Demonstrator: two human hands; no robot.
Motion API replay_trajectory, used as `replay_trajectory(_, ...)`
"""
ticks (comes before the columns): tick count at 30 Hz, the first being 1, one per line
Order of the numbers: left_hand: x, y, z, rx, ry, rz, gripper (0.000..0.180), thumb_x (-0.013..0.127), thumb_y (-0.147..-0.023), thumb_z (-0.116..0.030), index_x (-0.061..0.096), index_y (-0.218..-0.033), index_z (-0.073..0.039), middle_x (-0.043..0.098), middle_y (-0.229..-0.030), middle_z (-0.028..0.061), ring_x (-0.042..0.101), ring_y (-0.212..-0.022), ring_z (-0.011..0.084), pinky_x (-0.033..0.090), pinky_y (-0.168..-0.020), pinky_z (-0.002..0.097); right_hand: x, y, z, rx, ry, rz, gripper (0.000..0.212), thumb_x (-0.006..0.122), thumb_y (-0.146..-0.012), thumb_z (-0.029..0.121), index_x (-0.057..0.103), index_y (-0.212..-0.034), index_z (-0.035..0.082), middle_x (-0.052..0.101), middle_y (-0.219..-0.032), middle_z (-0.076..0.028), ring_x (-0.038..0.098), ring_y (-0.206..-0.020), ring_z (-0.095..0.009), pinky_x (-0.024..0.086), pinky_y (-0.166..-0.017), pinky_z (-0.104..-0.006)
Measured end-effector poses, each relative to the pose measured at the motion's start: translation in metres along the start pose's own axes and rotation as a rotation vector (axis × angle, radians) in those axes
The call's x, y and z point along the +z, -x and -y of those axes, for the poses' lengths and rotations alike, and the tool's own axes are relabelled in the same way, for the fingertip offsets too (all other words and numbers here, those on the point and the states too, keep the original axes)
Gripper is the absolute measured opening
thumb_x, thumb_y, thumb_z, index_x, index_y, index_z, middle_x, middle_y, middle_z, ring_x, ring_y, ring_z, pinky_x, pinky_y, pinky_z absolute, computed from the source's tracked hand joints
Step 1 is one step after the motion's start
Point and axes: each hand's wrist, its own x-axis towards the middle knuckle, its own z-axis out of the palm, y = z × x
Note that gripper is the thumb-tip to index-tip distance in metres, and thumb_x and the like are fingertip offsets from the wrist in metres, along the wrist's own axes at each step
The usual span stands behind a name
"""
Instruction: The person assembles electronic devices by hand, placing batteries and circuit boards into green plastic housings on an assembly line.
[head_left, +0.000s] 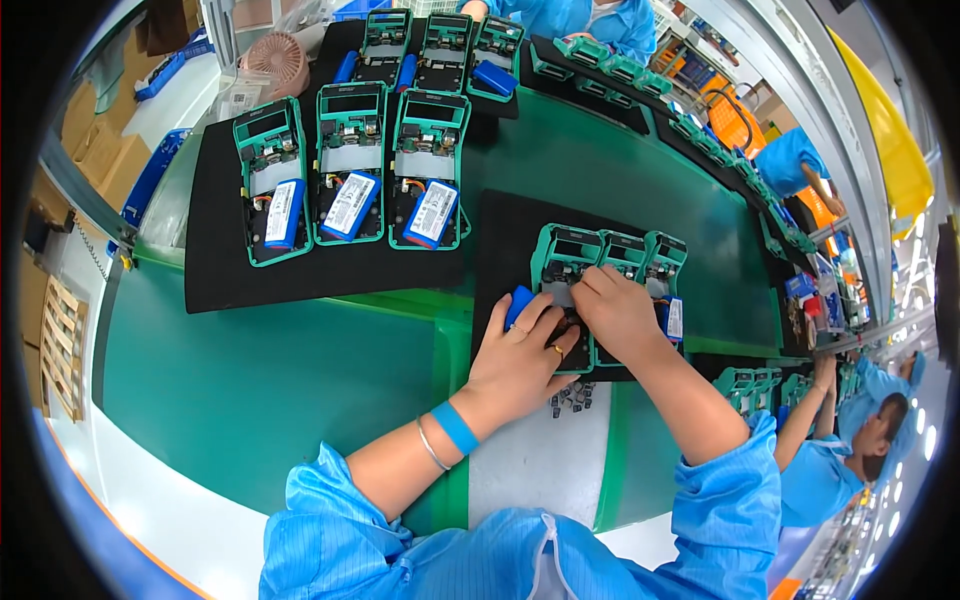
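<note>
A handheld device housing (568,243), green-rimmed with exposed circuit parts, lies on a black mat (497,225) in front of me. My left hand (510,370) bends over its lower left side, fingers closed on it. A blue battery pack (519,303) shows just beyond those fingers. Over the middle of the housing, my right hand (615,312) has its fingertips pinched together; whatever is between them is hidden. Beside it lie a second housing (622,243), partly covered by my right hand, and a third housing (665,250) with a blue, white-labelled battery (674,318).
Left, a black board (225,285) bears several open housings with blue batteries. Small black parts (572,399) lie by the near mat edge. A pink fan (276,62) stands far left. Co-workers in blue sit across (590,20) and at right (815,470), near more housings.
</note>
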Motion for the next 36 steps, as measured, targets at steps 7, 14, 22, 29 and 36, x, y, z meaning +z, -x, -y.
replay_trajectory(7, 0.005, 0.001, 0.004, -0.018, 0.005, 0.017, 0.055, 0.077, -0.078, -0.042, 0.068, -0.126, -0.015, 0.055, -0.131, 0.0067, 0.036, -0.138, 0.0272, 0.026, -0.113, 0.0601, 0.003, -0.007, -0.002, 0.031, 0.013, 0.052, 0.014, 0.069, -0.068, 0.01, 0.062, -0.08, 0.009, 0.055, -0.087, -0.004, 0.061, -0.088, -0.021, 0.056, -0.062, -0.03)
replay_trajectory(14, -0.003, -0.007, -0.001, -0.005, -0.047, 0.037, 0.059, 0.076, -0.078, -0.044, 0.066, -0.13, -0.016, 0.055, -0.133, 0.0068, 0.038, -0.136, 0.0285, 0.027, -0.112, 0.0595, -0.005, -0.017, 0.0, 0.124, 0.128, 0.071, 0.015, 0.069, -0.071, 0.01, 0.063, -0.085, 0.008, 0.058, -0.084, -0.004, 0.063, -0.086, -0.023, 0.057, -0.063, -0.0335)
replay_trajectory(22, -0.024, -0.008, 0.033, 0.034, -0.111, 0.015, 0.055, 0.077, -0.078, -0.041, 0.068, -0.126, -0.016, 0.056, -0.125, 0.0073, 0.043, -0.129, 0.032, 0.03, -0.112, 0.0558, -0.064, 0.058, 0.044, 0.452, -0.488, -0.092, 0.008, 0.068, -0.088, 0.01, 0.065, -0.095, 0.007, 0.062, -0.088, -0.009, 0.064, -0.084, -0.032, 0.054, -0.07, -0.0419)
replay_trajectory(29, -0.032, -0.018, 0.041, 0.158, -0.113, 0.071, 0.056, 0.076, -0.082, -0.039, 0.065, -0.129, -0.008, 0.051, -0.137, 0.0163, 0.044, -0.131, 0.037, 0.036, -0.111, 0.0484, -0.036, 0.116, 0.096, 0.305, -0.591, 0.032, 0.025, 0.064, -0.08, 0.006, 0.067, -0.105, 0.01, 0.063, -0.099, -0.007, 0.064, -0.094, -0.027, 0.056, -0.076, -0.0387)
replay_trajectory(36, -0.029, -0.035, 0.002, 0.189, -0.055, 0.028, 0.054, 0.072, -0.085, -0.032, 0.061, -0.132, -0.009, 0.049, -0.142, 0.0206, 0.044, -0.134, 0.0416, 0.034, -0.11, 0.0551, -0.021, 0.107, 0.099, 0.21, -0.486, 0.07, 0.017, 0.059, -0.08, 0.013, 0.064, -0.096, 0.007, 0.059, -0.099, -0.007, 0.061, -0.093, -0.027, 0.056, -0.075, -0.0373)
